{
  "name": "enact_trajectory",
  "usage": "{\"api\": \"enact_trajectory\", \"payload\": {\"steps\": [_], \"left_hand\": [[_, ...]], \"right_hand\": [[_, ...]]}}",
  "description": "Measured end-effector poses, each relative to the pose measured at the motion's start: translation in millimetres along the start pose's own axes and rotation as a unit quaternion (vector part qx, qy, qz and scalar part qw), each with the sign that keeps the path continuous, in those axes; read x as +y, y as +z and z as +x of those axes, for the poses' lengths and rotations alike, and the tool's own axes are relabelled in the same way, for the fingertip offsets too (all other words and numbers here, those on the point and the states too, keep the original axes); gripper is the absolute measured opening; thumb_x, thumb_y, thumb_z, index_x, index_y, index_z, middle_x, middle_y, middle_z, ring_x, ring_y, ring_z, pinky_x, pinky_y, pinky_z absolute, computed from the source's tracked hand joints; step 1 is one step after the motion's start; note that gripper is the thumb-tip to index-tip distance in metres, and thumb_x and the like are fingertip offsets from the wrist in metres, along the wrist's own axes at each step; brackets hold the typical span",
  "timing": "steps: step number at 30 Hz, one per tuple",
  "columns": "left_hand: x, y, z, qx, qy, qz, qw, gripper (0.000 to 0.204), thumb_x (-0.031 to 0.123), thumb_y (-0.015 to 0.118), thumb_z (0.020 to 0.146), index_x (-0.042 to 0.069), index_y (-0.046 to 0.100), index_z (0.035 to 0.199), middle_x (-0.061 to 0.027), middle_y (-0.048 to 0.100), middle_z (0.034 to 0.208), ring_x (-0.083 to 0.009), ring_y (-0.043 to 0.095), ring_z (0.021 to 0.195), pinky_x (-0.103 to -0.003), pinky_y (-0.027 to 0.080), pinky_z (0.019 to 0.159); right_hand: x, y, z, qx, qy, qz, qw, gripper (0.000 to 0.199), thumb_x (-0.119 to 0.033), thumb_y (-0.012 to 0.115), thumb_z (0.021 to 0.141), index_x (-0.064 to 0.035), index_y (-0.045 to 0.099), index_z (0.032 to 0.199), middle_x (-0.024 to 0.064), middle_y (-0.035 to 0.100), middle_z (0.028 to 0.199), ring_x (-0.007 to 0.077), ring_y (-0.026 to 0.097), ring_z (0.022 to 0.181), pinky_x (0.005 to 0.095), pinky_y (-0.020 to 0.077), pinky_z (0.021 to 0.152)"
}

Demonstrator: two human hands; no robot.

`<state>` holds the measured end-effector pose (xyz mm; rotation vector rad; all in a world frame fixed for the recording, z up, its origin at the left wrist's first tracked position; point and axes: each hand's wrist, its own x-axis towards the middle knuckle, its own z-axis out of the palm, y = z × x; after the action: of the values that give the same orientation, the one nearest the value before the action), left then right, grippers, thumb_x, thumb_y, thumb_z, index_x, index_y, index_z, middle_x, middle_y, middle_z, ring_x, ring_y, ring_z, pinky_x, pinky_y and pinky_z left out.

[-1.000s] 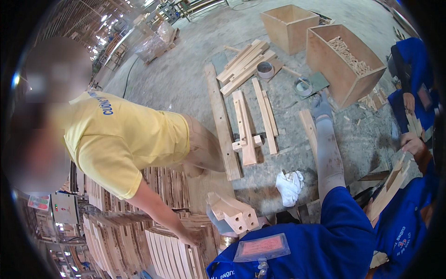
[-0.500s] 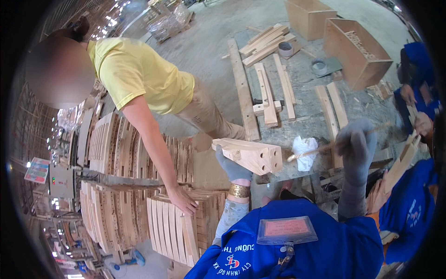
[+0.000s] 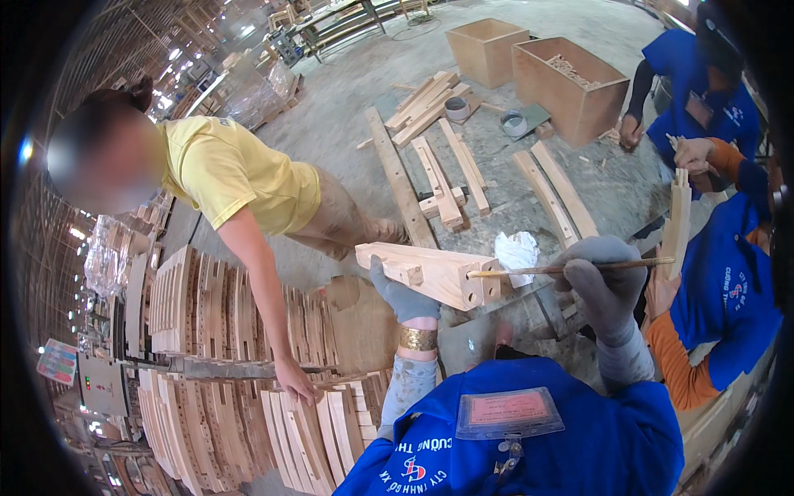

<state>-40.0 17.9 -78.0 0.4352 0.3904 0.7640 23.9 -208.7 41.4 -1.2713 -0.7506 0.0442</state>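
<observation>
Around me, a grey concrete floor [image 3: 347, 91] runs through a bright workshop. Loose planks [image 3: 430, 99] and two open wooden boxes [image 3: 538, 70] lie on it ahead of me. Rows of curved wooden slats [image 3: 207, 314] fill stacks at my left, daylight glaring beyond them.

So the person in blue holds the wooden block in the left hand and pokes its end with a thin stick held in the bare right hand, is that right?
Not quite: the right hand is not bare, it wears a grey glove, as the head view shows. The rest holds: the left hand holds the wooden block, and the thin stick touches its end.
</observation>
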Motion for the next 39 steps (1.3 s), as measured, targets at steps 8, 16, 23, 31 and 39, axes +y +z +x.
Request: {"api": "enact_trajectory", "payload": {"steps": [8, 16, 23, 31, 39], "left_hand": [[4.3, 5.7, -14.6, -0.015, -0.003, -0.002, 1.000, 0.059, 0.048, 0.045, 0.083, 0.013, 0.036, 0.129, -0.0095, 0.043, 0.126, -0.0278, 0.044, 0.112, -0.043, 0.037, 0.094], [2.3, 4.2, -16.3, 0.004, 0.008, 0.001, 1.000, 0.048, 0.048, 0.045, 0.084, 0.014, 0.046, 0.119, -0.0056, 0.050, 0.115, -0.0244, 0.050, 0.103, -0.040, 0.042, 0.089], [-1.1, 18.1, -12.0, -0.030, -0.006, 0.010, 0.999, 0.047, 0.049, 0.043, 0.086, 0.012, 0.046, 0.115, -0.0052, 0.050, 0.109, -0.0235, 0.051, 0.099, -0.038, 0.043, 0.087], [-7.5, 46.5, -6.7, -0.084, -0.033, 0.008, 0.996, 0.046, 0.050, 0.041, 0.086, 0.013, 0.047, 0.114, -0.0049, 0.050, 0.109, -0.0231, 0.051, 0.099, -0.037, 0.044, 0.086], [-13.6, 54.1, 0.3, -0.117, -0.046, 0.002, 0.992, 0.046, 0.049, 0.039, 0.087, 0.013, 0.048, 0.115, -0.0055, 0.051, 0.111, -0.0234, 0.051, 0.100, -0.038, 0.044, 0.087]], "right_hand": [[-16.1, 2.4, -8.1, -0.037, -0.015, -0.102, 0.994, 0.005, 0.000, 0.062, 0.076, 0.0025, 0.061, 0.072, 0.0064, 0.060, 0.064, 0.0114, 0.054, 0.055, 0.0229, 0.0415, 0.049], [-24.0, -0.3, -15.3, 0.031, 0.010, -0.060, 0.998, 0.009, -0.002, 0.056, 0.081, 0.0029, 0.059, 0.074, 0.0075, 0.059, 0.062, 0.0106, 0.055, 0.050, 0.0220, 0.0422, 0.045], [-25.1, -17.8, -25.1, 0.040, -0.003, -0.005, 0.999, 0.008, -0.002, 0.054, 0.082, 0.0038, 0.057, 0.077, 0.0080, 0.059, 0.064, 0.0090, 0.055, 0.049, 0.0198, 0.0423, 0.043], [-31.1, -20.1, -23.5, 0.043, -0.002, -0.028, 0.999, 0.005, 0.001, 0.060, 0.079, 0.0044, 0.061, 0.076, 0.0063, 0.059, 0.064, 0.0087, 0.054, 0.056, 0.0206, 0.0405, 0.049], [-37.6, -22.2, -14.6, 0.020, -0.052, -0.093, 0.994, 0.003, 0.000, 0.063, 0.076, 0.0022, 0.062, 0.074, 0.0058, 0.059, 0.060, 0.0084, 0.054, 0.054, 0.0224, 0.0406, 0.047]]}}
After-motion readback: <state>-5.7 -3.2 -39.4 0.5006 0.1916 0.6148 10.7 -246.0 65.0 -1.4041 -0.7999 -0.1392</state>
